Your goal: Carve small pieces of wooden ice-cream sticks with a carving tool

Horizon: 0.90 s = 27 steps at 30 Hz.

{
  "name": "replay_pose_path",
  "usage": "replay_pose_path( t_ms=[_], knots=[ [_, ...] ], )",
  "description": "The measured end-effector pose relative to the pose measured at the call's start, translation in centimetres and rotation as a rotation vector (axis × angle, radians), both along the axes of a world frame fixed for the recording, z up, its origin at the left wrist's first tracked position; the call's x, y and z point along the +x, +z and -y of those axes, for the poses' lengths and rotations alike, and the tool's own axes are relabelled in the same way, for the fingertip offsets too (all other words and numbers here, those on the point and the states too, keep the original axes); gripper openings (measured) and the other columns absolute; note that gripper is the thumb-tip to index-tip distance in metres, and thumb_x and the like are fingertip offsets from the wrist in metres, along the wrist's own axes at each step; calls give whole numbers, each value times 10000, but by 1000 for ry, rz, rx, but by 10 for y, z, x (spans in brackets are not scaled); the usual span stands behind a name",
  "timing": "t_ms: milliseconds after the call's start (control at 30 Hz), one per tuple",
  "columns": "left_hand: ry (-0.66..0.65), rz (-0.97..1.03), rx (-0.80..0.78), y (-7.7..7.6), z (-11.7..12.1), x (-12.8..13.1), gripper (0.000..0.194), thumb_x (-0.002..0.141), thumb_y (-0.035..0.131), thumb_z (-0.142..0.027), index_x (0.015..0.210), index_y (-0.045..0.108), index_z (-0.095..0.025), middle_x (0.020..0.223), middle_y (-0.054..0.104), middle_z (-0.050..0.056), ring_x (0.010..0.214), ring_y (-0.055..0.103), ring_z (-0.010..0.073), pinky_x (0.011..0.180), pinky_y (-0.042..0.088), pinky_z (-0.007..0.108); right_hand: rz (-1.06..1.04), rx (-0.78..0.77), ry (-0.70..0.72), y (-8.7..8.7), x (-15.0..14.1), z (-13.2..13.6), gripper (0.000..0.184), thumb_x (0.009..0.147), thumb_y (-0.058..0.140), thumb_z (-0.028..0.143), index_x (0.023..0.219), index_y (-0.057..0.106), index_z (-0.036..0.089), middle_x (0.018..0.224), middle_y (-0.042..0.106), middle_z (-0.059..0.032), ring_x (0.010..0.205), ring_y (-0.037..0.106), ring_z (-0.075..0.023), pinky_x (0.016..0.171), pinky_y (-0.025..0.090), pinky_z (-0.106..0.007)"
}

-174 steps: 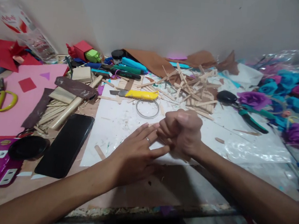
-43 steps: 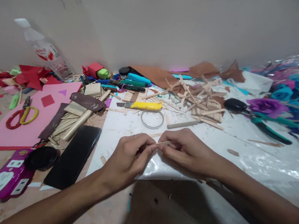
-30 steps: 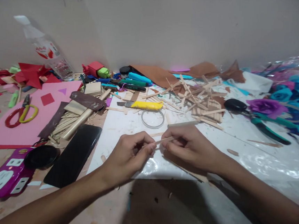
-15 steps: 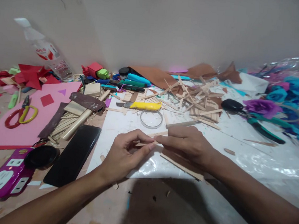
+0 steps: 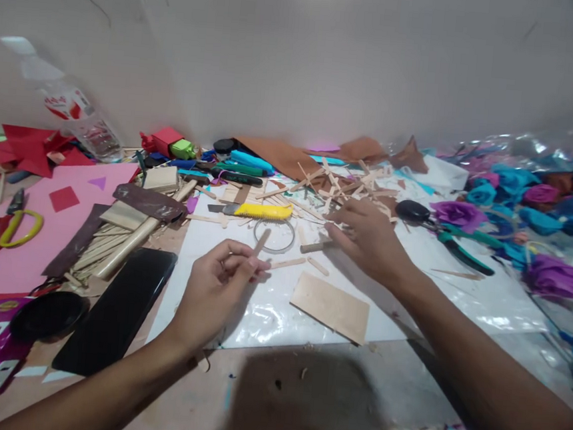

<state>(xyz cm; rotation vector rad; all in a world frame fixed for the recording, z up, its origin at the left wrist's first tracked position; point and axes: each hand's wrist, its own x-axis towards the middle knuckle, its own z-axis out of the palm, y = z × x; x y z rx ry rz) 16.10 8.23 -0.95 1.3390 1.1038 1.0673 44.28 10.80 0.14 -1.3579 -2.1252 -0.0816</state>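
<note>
From my distant seat I had the left hand (image 5: pixel 218 288) over the white sheet (image 5: pixel 189 270), thumb and fingers together, clamped on a thin wooden stick (image 5: pixel 263 241); the stick slanted up out of the pinch, its free end in front of the metal ring (image 5: pixel 277 252) in my view; the right hand (image 5: pixel 372 241) was reaching in at the near side of the stick heap (image 5: pixel 364 185), palm down with the fingers bent; whether its fingertips had closed on anything I could not tell; just below them lay a short grey rod (image 5: pixel 315 247); a flat wooden board (image 5: pixel 331 307) rested near the front edge of the sheet, between my two arms and apart from both hands; the yellow cutter (image 5: pixel 265 210) lay just beyond the ring, its blade pointing left; out to the right, the green-and-black pliers (image 5: pixel 466 254) lay near a purple paper flower (image 5: pixel 459 215); on the left, the black phone (image 5: pixel 115 310) lay beside a bundle of thin wooden strips (image 5: pixel 103 246), and the red-and-yellow scissors (image 5: pixel 7 231) rested on the pink sheet (image 5: pixel 76 237); behind them a clear bottle (image 5: pixel 84 120) leaned at a tilt.
</note>
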Motion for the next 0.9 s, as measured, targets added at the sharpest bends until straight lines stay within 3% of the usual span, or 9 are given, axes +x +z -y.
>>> replay_pose_path(
  t_ms=[200, 367, 500, 600, 767, 900],
  knots=[
    [109, 64, -31, 3, -4, 0, 415, 904, 810, -480, 1143, 670, -172, 1073, 833, 121, 897, 805, 219, 757, 625, 300, 104, -222, 209, 0, -29, 14, 253, 1028, 586, 268, 950, 819, 208, 982, 708, -90, 920, 544, -239, 823, 353, -389],
    [89, 91, -51, 3, -3, -1, 366, 896, 820, -470, 1052, 699, -162, 1101, 828, 125, 832, 791, 185, 801, 639, 308, 46, -329, 189, 11, -27, 16, 207, 967, 626, 216, 893, 807, 148, 836, 671, -72, 797, 565, -190, 752, 353, -330],
    [86, 90, -82, 1, -3, -2, 371, 901, 815, -449, 1101, 658, -179, 1078, 833, 114, 724, 777, 155, 766, 650, 299, 169, -456, 110, 16, -21, 16, 164, 934, 679, 257, 854, 769, 146, 842, 680, -76, 764, 570, -191, 718, 338, -323],
    [86, 93, -105, 0, -3, -1, 379, 904, 812, -431, 1132, 633, -186, 1073, 832, 114, 732, 791, 168, 741, 667, 301, 226, -469, 90, 13, -22, 18, 153, 954, 632, 208, 873, 751, 156, 868, 679, -82, 789, 582, -202, 728, 341, -330],
    [60, 179, -182, -2, 0, 4, 387, 860, 842, -330, 1144, 627, -179, 1155, 813, 132, 809, 823, 222, 762, 697, 343, 345, -351, 90, 2, -22, 21, 248, 1044, 485, 186, 891, 673, 129, 931, 644, -128, 790, 544, -215, 706, 341, -342],
    [13, 190, -196, -5, 0, 6, 358, 859, 844, -315, 1134, 684, -150, 1252, 779, 156, 896, 828, 240, 799, 697, 318, 328, -319, 99, -4, -23, 26, 185, 1042, 477, 167, 912, 608, 152, 908, 628, -115, 759, 512, -210, 701, 355, -338]
  ],
)
